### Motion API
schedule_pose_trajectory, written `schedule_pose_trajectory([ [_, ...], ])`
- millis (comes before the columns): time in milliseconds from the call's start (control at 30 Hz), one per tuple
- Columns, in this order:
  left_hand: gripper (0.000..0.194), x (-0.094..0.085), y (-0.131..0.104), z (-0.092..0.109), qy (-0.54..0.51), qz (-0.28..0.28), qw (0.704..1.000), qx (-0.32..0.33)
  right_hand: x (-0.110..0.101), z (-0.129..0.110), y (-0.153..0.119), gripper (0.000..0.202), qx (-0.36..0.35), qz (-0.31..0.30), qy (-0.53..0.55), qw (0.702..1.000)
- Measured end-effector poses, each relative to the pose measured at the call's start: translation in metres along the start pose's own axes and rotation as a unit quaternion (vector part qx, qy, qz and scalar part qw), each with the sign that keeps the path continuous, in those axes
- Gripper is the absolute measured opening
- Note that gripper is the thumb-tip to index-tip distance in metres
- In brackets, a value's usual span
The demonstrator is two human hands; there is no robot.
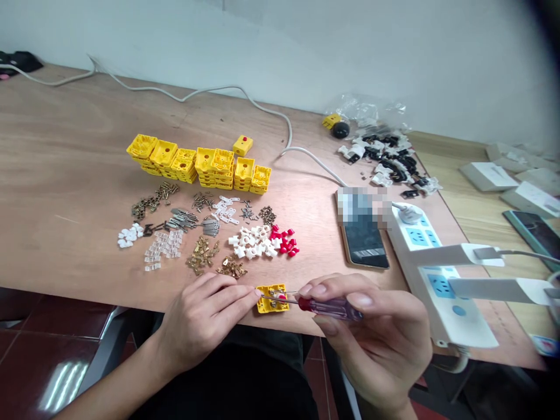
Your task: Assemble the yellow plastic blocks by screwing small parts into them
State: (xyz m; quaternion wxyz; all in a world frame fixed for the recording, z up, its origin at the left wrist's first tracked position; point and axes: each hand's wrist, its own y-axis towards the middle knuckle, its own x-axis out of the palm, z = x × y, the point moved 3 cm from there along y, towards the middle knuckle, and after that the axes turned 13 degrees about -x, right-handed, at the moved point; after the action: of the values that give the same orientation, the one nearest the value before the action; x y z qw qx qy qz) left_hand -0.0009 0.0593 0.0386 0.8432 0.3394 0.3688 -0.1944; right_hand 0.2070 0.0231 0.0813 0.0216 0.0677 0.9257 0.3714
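At the table's front edge lies a small yellow plastic housing (pixel 272 308), its inner side up, with metal parts and a red piece inside. My left hand (pixel 205 318) has its fingers together, the fingertips against the housing's left edge; its thumb is hidden. A screwdriver (pixel 336 308) with a see-through purple and red handle is gripped by my right hand (pixel 376 332). Its shaft crosses over the housing, almost level, with the tip beside my left fingertips. Whether a screw sits at that tip I cannot make out.
Stacked yellow housings (pixel 214 169) stand behind piles of screws (pixel 202 202), brass parts (pixel 202 254), white pieces (pixel 254 242) and red caps (pixel 285 240). To the right are a phone (pixel 363 233), a power strip (pixel 441 286) with plugged chargers, and black and white parts (pixel 389 160).
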Motion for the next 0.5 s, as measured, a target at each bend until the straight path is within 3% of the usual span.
schedule_pose_trajectory([
  [500,0.021,-0.0009,0.0003,0.0002,-0.001,0.000,1.000,0.008,0.0016,0.0004,0.0009,0.052,0.006,-0.010,0.003,1.000],
])
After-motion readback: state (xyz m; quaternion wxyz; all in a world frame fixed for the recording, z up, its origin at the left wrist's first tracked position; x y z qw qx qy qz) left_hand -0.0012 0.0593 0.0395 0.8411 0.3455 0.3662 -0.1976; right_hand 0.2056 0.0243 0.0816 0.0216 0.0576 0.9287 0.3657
